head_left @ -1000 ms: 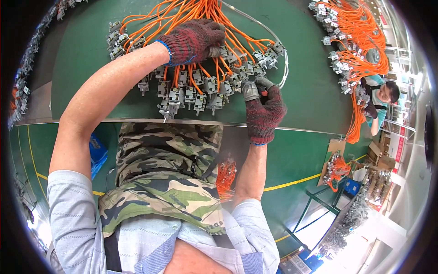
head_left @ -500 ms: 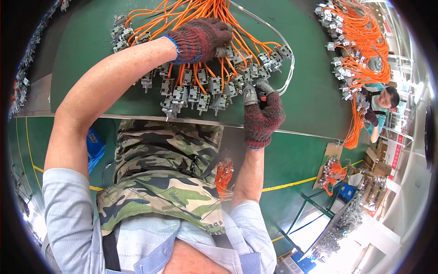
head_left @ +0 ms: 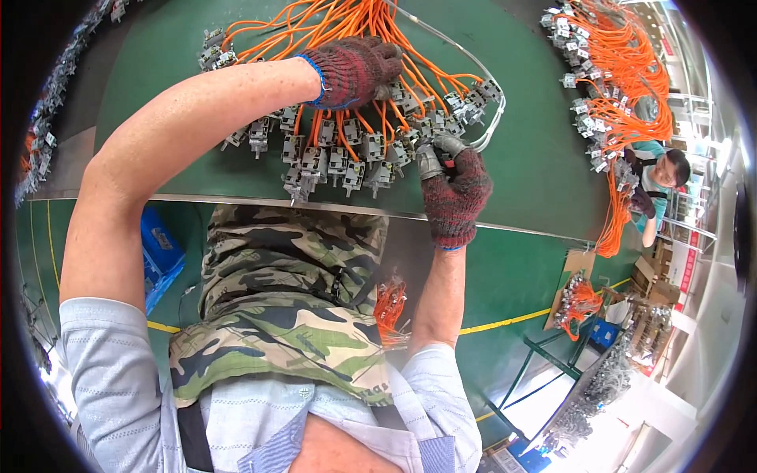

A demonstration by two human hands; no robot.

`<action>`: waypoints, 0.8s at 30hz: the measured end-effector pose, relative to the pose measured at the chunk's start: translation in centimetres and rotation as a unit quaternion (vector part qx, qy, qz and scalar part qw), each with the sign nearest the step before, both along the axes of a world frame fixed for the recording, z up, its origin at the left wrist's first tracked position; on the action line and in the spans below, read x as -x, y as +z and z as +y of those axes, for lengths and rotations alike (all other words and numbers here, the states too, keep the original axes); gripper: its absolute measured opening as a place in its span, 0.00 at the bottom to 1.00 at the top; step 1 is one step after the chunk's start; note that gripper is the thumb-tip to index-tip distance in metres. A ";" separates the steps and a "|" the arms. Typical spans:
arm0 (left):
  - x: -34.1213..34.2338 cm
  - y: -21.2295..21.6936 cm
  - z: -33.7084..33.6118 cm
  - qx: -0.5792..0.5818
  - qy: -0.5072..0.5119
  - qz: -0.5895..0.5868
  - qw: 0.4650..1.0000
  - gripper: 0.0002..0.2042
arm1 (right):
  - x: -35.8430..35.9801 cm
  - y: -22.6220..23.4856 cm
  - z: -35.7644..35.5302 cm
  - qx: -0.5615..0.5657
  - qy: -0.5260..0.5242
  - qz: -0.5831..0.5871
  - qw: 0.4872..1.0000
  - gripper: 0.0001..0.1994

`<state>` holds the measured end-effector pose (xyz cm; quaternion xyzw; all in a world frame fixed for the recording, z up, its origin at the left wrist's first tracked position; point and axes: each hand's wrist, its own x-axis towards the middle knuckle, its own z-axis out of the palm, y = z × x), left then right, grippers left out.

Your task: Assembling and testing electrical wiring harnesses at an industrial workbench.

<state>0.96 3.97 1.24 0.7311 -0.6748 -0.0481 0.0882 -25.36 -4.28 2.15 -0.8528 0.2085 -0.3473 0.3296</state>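
Note:
A bundle of orange cables [head_left: 339, 22] fans out over the green tabletop [head_left: 544, 158], ending in several grey metal-and-plastic connectors [head_left: 313, 162]. My left hand [head_left: 355, 72], in a dark red-and-grey knit glove, lies across the cables with its fingers curled down among the connectors; what they grip is hidden. On my right hand [head_left: 457, 189] is a matching glove with grey-covered fingertips. Its thumb and finger close at the right-hand edge of the connector row, around a small dark and red thing that I cannot make out. A white cable [head_left: 473, 59] loops past on the right.
More orange cables [head_left: 631, 71] with connectors lie along the table's right side, where a co-worker [head_left: 658, 177] stands. The table's front edge [head_left: 347, 209] runs before my camouflage apron [head_left: 284, 307]. Blue bins [head_left: 160, 248] and a green-framed stand [head_left: 544, 359] are below.
My left forearm and elbow have shifted slightly left, and the left hand a little right. My right hand has tilted slightly and stays by the same connectors.

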 end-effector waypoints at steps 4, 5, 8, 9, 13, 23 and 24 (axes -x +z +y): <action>1.1 2.6 1.0 0.009 0.034 0.141 0.989 0.20 | 0.5 0.0 -1.5 -0.184 0.010 -0.037 0.982 0.11; 2.7 3.4 2.5 0.058 0.084 0.117 0.988 0.28 | 0.5 0.7 -2.2 -0.289 0.015 -0.085 0.953 0.11; 6.9 5.4 9.4 0.107 0.038 0.075 0.991 0.37 | 0.1 4.2 -6.7 -0.187 -0.025 -0.193 0.963 0.11; 8.5 5.6 11.2 0.115 0.029 0.055 0.991 0.39 | 0.5 5.5 -7.5 -0.052 -0.030 -0.218 0.974 0.12; 12.0 2.0 15.2 0.071 0.095 0.030 0.993 0.44 | 0.5 11.2 -2.7 0.215 0.033 -0.308 0.926 0.16; 12.1 -2.7 14.2 0.252 0.107 0.014 0.962 0.30 | 3.3 -3.1 5.6 -0.243 -0.156 -0.197 0.937 0.14; 12.1 -2.7 14.2 0.253 0.107 0.013 0.961 0.30 | 3.3 -3.6 6.0 -0.256 -0.165 -0.175 0.936 0.13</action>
